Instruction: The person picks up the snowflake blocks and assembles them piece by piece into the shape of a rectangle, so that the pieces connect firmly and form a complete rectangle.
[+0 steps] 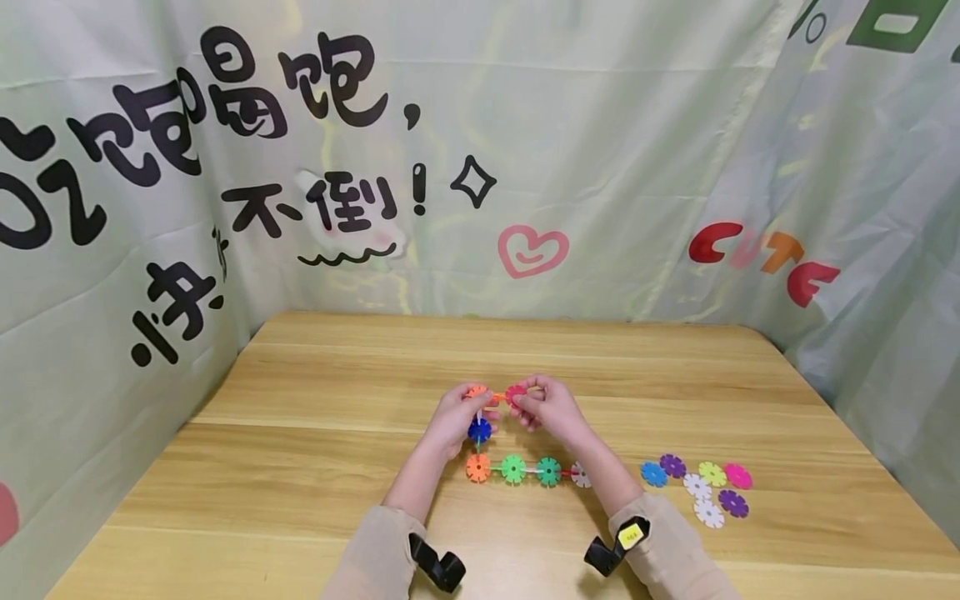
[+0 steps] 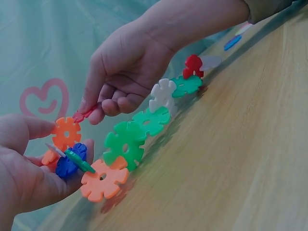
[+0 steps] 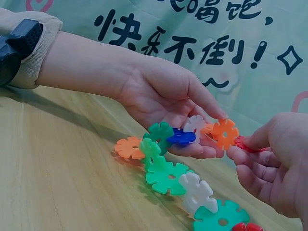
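Several notched plastic flower discs are joined into a bent chain. An orange flower disc marks its near left corner, and green discs run rightward from there. A blue disc belongs to the side that leads away. At the chain's far end, my left hand holds the linked discs, its thumb and fingers around an orange disc. My right hand pinches a red disc between thumb and forefinger, its edge touching that orange disc. The right forearm partly covers a white disc.
Loose flower discs lie at the right of the wooden table: blue, purple, yellow-green, pink and white. A printed curtain hangs behind the table and at its sides.
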Motion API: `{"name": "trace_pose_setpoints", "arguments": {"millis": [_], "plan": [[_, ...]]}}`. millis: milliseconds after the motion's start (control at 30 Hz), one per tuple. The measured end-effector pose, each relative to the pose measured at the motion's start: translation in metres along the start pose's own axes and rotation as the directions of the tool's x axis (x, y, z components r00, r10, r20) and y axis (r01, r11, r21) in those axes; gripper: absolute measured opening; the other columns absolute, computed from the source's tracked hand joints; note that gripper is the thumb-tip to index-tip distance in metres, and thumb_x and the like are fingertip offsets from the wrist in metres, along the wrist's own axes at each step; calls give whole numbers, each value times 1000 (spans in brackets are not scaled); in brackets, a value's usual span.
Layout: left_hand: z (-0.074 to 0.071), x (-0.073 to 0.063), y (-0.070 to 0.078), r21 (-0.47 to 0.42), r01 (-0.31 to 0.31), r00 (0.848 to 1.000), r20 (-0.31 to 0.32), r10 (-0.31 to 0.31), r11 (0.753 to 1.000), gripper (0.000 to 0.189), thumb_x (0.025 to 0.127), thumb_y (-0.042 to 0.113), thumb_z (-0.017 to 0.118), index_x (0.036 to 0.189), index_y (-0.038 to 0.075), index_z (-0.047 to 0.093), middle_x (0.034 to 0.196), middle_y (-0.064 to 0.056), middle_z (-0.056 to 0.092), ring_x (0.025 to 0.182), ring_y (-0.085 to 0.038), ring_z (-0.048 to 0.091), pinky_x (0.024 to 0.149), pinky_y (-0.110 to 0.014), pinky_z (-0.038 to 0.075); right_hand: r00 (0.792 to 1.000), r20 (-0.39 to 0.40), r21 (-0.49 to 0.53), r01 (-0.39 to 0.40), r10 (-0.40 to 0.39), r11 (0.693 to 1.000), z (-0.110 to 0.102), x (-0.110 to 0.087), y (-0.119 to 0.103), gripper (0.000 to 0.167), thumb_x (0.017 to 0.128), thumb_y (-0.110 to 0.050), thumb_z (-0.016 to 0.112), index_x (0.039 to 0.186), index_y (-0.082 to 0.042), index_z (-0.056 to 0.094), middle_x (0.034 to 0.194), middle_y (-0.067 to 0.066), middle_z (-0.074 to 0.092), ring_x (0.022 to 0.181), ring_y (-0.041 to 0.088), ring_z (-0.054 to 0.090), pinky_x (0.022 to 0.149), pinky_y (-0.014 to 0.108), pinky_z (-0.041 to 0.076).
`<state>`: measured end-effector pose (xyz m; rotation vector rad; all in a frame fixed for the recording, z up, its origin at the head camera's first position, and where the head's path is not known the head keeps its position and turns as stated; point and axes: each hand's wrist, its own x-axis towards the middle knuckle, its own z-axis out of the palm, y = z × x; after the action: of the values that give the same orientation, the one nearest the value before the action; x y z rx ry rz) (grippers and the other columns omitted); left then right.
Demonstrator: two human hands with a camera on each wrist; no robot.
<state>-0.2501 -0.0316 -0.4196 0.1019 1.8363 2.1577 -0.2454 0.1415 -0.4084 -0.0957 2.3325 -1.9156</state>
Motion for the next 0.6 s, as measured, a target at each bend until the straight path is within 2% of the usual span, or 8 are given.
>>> {"name": "trace_pose_setpoints", "arguments": {"millis": [167, 400, 600], "plan": [[1, 0, -1, 8, -13, 1000, 10, 13, 1000, 29, 96, 16, 50, 116, -6, 46, 112, -26, 56, 96, -36, 61, 74, -36, 55, 1000, -5, 13, 5, -5, 1000, 2, -1, 1, 19, 90, -2, 57, 106, 5, 51, 77, 19, 65, 56, 19, 57, 50, 25, 50], [7, 0, -2, 48, -19, 1000, -13, 20, 999, 26, 97, 13, 49, 114, -6, 47, 111, -24, 57, 92, -34, 63, 71, -34, 56, 999, -27, 34, 21, -20, 999, 4, -1, 2, 16, 89, 2, 56, 104, 5, 50, 74, 18, 64, 55, 19, 57, 48, 23, 49], [9, -4, 3, 60, -25, 999, -21, 27, 998, 22, 96, 11, 49, 110, -6, 49, 110, -24, 57, 88, -35, 63, 69, -35, 56, 999, -40, 64, 40, -37, 997, 5, 0, 1, 13, 89, 4, 56, 100, 6, 50, 72, 16, 64, 54, 19, 57, 48, 23, 49]]}}
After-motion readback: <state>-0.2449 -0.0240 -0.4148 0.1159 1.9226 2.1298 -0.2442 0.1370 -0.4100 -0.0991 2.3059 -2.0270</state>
